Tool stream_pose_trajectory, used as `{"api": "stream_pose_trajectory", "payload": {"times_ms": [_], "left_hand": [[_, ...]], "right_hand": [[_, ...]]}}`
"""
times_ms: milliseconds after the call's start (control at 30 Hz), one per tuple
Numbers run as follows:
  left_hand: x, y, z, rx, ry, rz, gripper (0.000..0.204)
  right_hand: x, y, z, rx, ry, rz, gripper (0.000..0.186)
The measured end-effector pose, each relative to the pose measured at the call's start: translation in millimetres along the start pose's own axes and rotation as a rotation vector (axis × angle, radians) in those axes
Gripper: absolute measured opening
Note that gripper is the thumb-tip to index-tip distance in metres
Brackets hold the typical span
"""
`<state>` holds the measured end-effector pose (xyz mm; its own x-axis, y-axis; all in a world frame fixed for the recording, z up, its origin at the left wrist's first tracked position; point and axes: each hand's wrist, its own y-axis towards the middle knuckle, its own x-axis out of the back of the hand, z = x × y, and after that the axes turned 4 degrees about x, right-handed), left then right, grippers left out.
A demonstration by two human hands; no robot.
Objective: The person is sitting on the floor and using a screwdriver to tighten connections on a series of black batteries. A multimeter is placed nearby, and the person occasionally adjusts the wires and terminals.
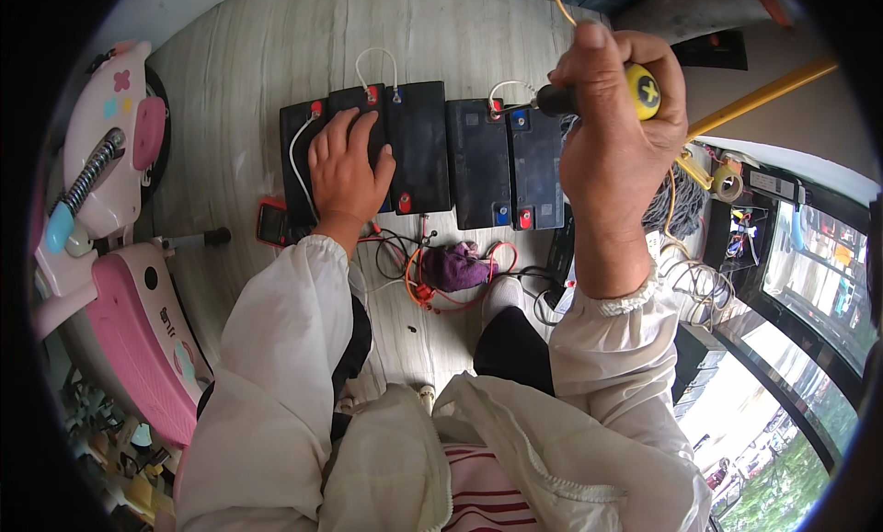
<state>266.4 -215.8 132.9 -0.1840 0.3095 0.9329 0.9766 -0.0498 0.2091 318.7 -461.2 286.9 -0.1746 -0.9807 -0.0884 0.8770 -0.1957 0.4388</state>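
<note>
Several black block-shaped batteries [423, 155] lie side by side on the floor, with red and blue terminals at their ends. My left hand [348, 181] lies flat with its fingers apart on the left-hand batteries. My right hand [614, 141] is wrapped round the yellow and black handle of a screwdriver [556, 100]. Its shaft points left, with the tip at or close to a red terminal [496, 109] on a right-hand battery; contact is hard to tell. A short white wire [508, 83] loops up beside that terminal. Another white wire [376, 50] arches over the left group.
Red and black cables [425, 293] and a purple cloth [460, 267] lie between the batteries and my feet. A red-edged meter [271, 221] sits at the left. Pink ride-on parts [138, 320] fill the left side. A yellow pole [763, 98] and a tape roll [727, 183] are at right.
</note>
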Motion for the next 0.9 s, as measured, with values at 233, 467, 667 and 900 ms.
{"api": "stream_pose_trajectory", "payload": {"times_ms": [233,467,667,900], "left_hand": [[-2,0,1,-0.001,0.002,-0.003,0.05],[-2,-1,2,0.005,0.012,-0.007,0.05],[-3,0,1,0.006,0.007,0.0,0.051],[-3,0,0,0.017,-0.011,0.01,0.051]], "right_hand": [[11,13,-3,-0.119,0.211,0.194,0.014],[15,16,-3,-0.106,0.224,0.26,0.01],[8,15,8,-0.134,0.265,0.42,0.017],[-15,11,11,-0.082,0.222,0.51,0.022]]}}
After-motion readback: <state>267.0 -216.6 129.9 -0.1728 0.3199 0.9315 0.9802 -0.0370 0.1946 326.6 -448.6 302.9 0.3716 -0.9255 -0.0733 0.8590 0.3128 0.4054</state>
